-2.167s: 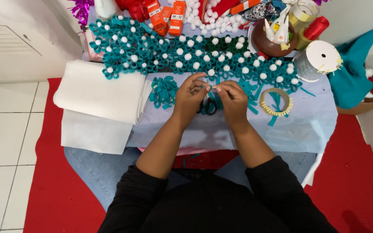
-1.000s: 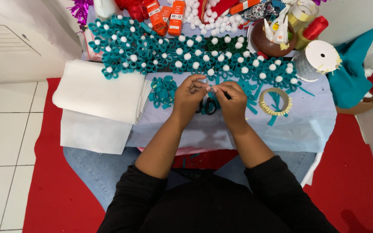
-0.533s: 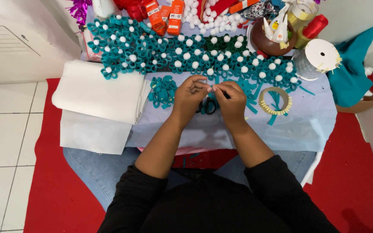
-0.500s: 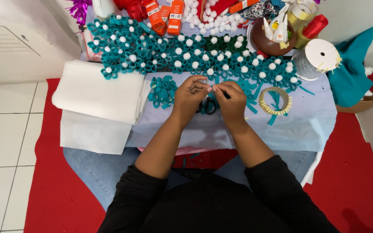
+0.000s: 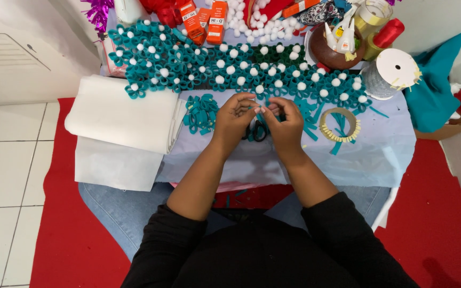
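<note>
Item: small teal felt piece (image 5: 263, 110), pinched between the fingertips of both hands at the middle of the low work table (image 5: 385, 154), which is covered in pale lilac cloth. Left hand (image 5: 234, 118): fingers curled narrow, thumb and forefinger closed on the left end of the piece. Right hand (image 5: 284, 121): likewise curled narrow, fingertips closed on the right end, touching the left hand's fingertips. Directly beneath the hands, at 6 o'clock of the piece: black-handled scissors (image 5: 256, 132), lying flat on the cloth, partly hidden by the hands. At 9 o'clock of the left hand, just beside it: loose heap of teal felt loops (image 5: 200, 113). At 12 o'clock, spanning the table's far half: wide mat of teal felt flowers (image 5: 188, 64), each with a white pompom centre, its near edge just beyond the fingertips. At 3 o'clock of the right hand: ring of yellowish trim (image 5: 339, 124) with teal strips lying across it. At 2 o'clock: white spool (image 5: 393, 72) lying on its side. At 1 o'clock, farther back: brown bowl (image 5: 333, 49) holding small glue bottles. At 11 o'clock, table's far edge: orange boxes (image 5: 204, 18). At 9 o'clock, hanging off the table's left edge: folded stack of white sheet material (image 5: 121, 125). Below the table: red floor mat (image 5: 76, 240).
</note>
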